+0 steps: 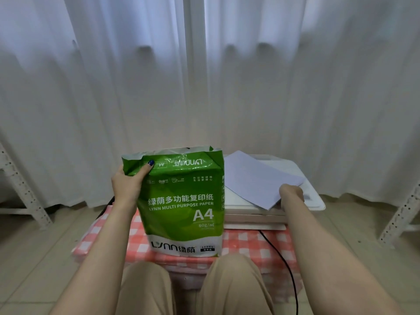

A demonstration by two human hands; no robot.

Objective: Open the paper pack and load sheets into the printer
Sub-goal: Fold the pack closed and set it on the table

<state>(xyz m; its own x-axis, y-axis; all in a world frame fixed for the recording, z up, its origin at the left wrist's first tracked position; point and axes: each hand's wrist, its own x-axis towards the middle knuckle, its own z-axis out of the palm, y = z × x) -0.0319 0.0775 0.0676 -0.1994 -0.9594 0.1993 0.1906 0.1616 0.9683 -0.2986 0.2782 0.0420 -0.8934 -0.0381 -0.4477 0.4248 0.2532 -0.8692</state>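
Left hand point(127, 183) grips opened paper pack point(181, 201) upright; right hand point(292, 193) pinches sheets point(256, 178) on printer point(293, 201) (square edges before feeding).

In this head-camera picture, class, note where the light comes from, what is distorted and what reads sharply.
Head view: daylight comes softly through the white curtains, backlighting the scene without hard shadows; the wide lens bows the metal racks at both edges; the print on the green paper pack reads sharply, and the white printer looks pale and low in contrast.
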